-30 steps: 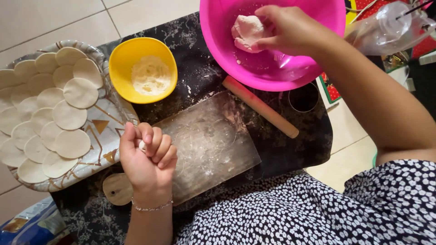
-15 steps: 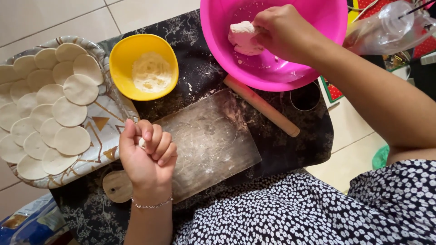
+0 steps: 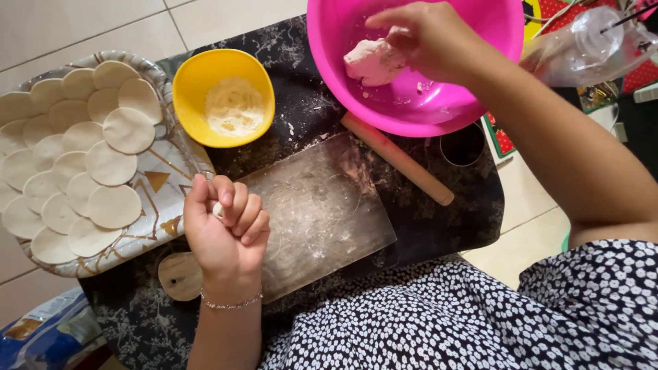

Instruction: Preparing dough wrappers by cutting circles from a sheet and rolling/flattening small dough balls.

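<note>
**Dough work over a floured board**

While only 1 view, the head camera, looks down on this scene, it shows both hands plainly. The right hand (image 3: pixel 428 38) reaches into the pink bowl (image 3: pixel 480 103), its grip closed around the edge of the dough lump (image 3: pixel 373 60) lying against the bowl's inner wall; thumb and fingers pinch the lump's right side, likely to pull off a portion. The bowl sits at the far edge of the dark patterned tabletop (image 3: pixel 301 103), close enough for the arm to reach it.

The left hand (image 3: pixel 223 229) hovers at the near-left edge of the wooden board (image 3: pixel 322 212), its grip clenched into a loose fist around a small dough piece (image 3: pixel 218 209), of which only a pale bit shows between thumb and curled fingers. The board is dusted and scratched, and a rolling pin (image 3: pixel 397 159) lies slantwise at its far right edge, beside the bowl.

A yellow bowl of flour (image 3: pixel 223 103) stands just beyond the board, handy for dusting. To the left, a patterned tray (image 3: pixel 161 181) carries many flat rounds of dough (image 3: pixel 113 205), overlapping in rows, kept apart from the working space.
</note>
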